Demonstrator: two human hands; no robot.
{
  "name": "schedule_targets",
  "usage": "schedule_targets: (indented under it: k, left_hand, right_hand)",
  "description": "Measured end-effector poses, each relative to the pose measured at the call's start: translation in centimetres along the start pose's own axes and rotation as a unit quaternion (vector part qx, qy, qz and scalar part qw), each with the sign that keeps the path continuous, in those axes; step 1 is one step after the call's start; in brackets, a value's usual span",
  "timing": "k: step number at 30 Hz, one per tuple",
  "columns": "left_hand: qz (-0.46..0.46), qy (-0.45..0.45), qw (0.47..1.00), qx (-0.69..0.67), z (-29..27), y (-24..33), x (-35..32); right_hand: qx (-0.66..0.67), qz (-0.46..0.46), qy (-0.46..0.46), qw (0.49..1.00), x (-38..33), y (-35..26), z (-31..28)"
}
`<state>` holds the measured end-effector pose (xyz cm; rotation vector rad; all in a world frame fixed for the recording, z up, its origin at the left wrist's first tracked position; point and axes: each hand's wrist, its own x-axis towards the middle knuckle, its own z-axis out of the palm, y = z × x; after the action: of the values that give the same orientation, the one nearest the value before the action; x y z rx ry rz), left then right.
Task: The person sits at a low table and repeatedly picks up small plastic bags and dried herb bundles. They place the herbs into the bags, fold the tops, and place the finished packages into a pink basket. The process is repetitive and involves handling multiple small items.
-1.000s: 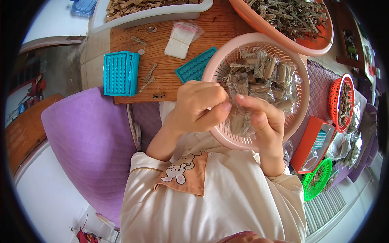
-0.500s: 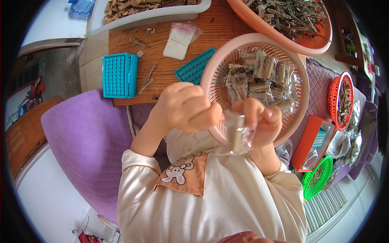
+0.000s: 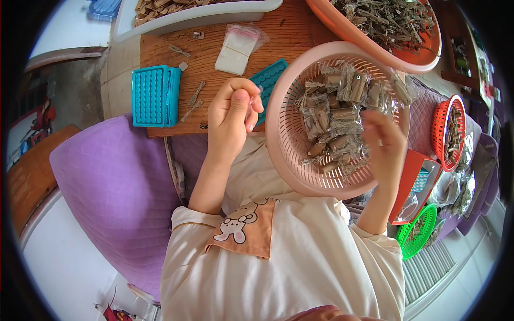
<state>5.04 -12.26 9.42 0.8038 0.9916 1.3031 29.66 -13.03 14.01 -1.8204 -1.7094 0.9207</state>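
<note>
Above the table's near edge, my left hand [image 3: 233, 112] is closed, thumb against the fingers, with a small clear plastic scrap [image 3: 260, 89] showing at the fingertips. My right hand [image 3: 384, 140] is over the right side of a pink slotted basket [image 3: 284, 134], blurred, its fingers apart and nothing visible in them. One clear packet [image 3: 401, 89] with a tan roll inside is at the basket's upper right rim, apart from my hand; whether it touches the rim I cannot tell. Several similar packets [image 3: 345, 115] of tan rolls and string-like bundles lie in the basket.
On the wooden table [image 3: 201, 53] are stacked teal trays [image 3: 152, 96], another teal tray [image 3: 273, 80], and banded clear bags [image 3: 234, 51]. Beyond stand a white tub [image 3: 209, 12] and an orange basin [image 3: 369, 51]. Red [image 3: 440, 128] and green baskets [image 3: 407, 246] are at the right.
The packet between my hands has left them, and one now appears at the basket's upper right rim. My right hand has moved right over the basket; my left has moved left and up.
</note>
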Motion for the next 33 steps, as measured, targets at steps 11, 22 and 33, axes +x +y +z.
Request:
schedule_targets:
  k: [11, 22, 33]
  left_hand:
    - [-0.078, -0.137, 0.974, -0.164, 0.0, -0.7, -0.9]
    - [-0.084, -0.156, 0.983, -0.045, 1.4, -0.3, -2.4]
    - [0.234, -0.150, 0.876, 0.395, 5.1, 0.1, -2.7]
  right_hand:
    - [-0.284, -0.250, -0.283, 0.881, -0.3, 0.2, 3.7]
    - [0.671, -0.017, -0.198, 0.715, -0.1, -0.1, 2.8]
    - [0.674, 0.137, -0.008, 0.726, -0.3, -4.0, 5.6]
